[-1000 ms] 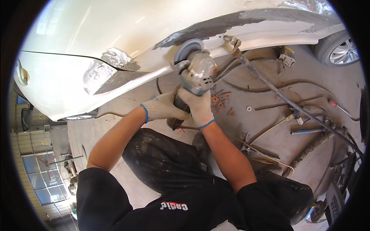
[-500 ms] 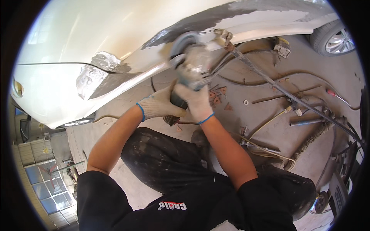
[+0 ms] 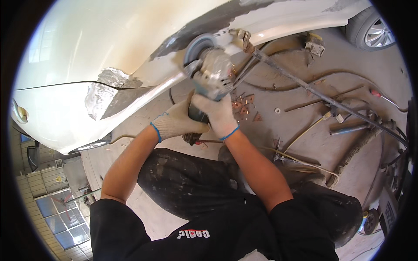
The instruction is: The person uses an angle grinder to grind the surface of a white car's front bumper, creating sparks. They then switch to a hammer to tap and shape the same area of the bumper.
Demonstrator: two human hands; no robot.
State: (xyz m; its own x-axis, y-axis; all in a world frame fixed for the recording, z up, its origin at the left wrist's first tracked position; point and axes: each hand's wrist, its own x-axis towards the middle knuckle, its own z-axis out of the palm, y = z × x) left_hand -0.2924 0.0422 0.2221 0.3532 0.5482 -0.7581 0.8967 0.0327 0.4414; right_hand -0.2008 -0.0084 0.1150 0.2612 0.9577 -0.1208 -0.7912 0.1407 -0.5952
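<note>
Both gloved hands, left hand (image 3: 176, 124) and right hand (image 3: 217, 115), fingers wrapped tight round a grey metal angle grinder (image 3: 208, 78), grind the white car's bare grey body panel (image 3: 204, 26), likely mid-sanding, calling for steady strokes along the panel.

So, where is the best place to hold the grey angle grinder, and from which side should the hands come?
Probably by its dark rear handle, approached from behind and below, away from the car. The grey angle grinder points its round disc up at the white car's panel, so the handle end faces the person. The left hand and right hand, in white knit gloves, grip there.
</note>
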